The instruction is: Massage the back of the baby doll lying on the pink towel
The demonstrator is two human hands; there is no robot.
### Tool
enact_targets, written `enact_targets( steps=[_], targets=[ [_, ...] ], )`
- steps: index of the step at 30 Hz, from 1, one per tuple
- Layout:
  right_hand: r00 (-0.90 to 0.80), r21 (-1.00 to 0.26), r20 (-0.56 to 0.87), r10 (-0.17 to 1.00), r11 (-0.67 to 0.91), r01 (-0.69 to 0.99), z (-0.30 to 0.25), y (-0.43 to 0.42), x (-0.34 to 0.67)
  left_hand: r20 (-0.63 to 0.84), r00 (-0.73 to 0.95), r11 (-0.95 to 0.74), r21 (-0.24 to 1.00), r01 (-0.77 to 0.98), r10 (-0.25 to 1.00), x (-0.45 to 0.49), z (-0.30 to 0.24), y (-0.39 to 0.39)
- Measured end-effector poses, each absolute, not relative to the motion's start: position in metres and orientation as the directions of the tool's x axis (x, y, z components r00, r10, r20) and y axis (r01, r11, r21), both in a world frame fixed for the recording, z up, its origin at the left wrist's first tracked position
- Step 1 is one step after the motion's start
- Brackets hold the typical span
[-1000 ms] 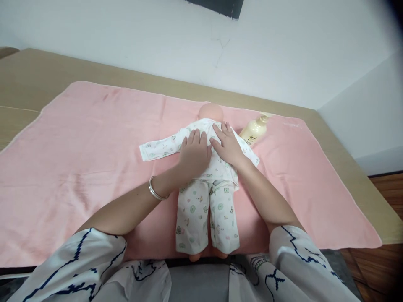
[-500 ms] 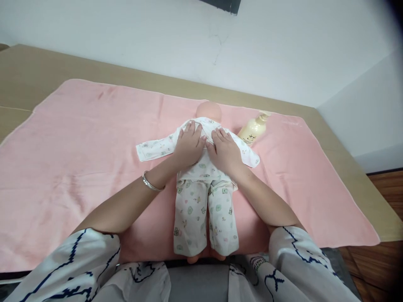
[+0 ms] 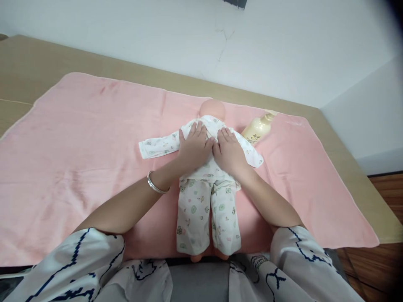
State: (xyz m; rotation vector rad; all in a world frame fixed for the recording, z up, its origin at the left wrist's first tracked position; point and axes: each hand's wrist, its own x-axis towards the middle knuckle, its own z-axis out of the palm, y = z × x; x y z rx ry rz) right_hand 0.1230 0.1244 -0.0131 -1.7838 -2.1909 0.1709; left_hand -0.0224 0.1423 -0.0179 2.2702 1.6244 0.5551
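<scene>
A baby doll (image 3: 213,110) lies on a pink blanket (image 3: 103,176), its head away from me and its feet at the near edge. It wears a white printed top (image 3: 206,171) and matching trousers (image 3: 193,218); both sleeves stretch out sideways. My left hand (image 3: 195,147) rests flat on the left part of the doll's upper body, fingers extended. Flat on the right part lies my right hand (image 3: 229,152), its fingers also stretched out. The two thumbs come close together at the middle. Neither hand grasps anything. The doll's face cannot be made out.
Beyond the doll's right sleeve, a cream pump bottle (image 3: 258,129) lies tilted on the blanket. The wooden table (image 3: 126,69) shows around the blanket's edges, with a white wall (image 3: 151,33) behind it.
The whole view has shifted slightly, so the doll and bottle appear a little further right. Both hands remain flat on the doll's top, with the thumbs slightly closer together.
</scene>
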Motion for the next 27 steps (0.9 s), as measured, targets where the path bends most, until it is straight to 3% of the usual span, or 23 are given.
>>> enact_targets(
  steps=[3, 11, 15, 21, 27],
  targets=[
    [-0.191, -0.243, 0.194, 0.962, 0.235, 0.941, -0.012, 0.117, 0.117, 0.125, 0.262, -0.29, 0.44, 0.85, 0.957, -0.025, -0.021, 0.155],
    [-0.173, -0.367, 0.112, 0.978, 0.203, 0.908, -0.018, 0.156, 0.147, 0.193, 0.292, -0.348, 0.403, 0.847, 0.937, -0.013, -0.022, 0.118],
    [-0.167, -0.337, 0.122, 0.978, 0.199, 0.92, -0.015, 0.151, 0.143, 0.205, 0.311, -0.37, 0.4, 0.839, 0.928, -0.012, -0.018, 0.112],
    [-0.195, -0.259, 0.169, 0.966, 0.234, 0.937, -0.004, 0.122, 0.13, 0.085, 0.359, -0.356, 0.457, 0.815, 0.93, -0.026, -0.016, 0.141],
    [-0.201, -0.259, 0.163, 0.966, 0.239, 0.936, -0.003, 0.126, 0.132, 0.159, 0.346, -0.38, 0.422, 0.823, 0.925, -0.026, -0.024, 0.148]
  ],
)
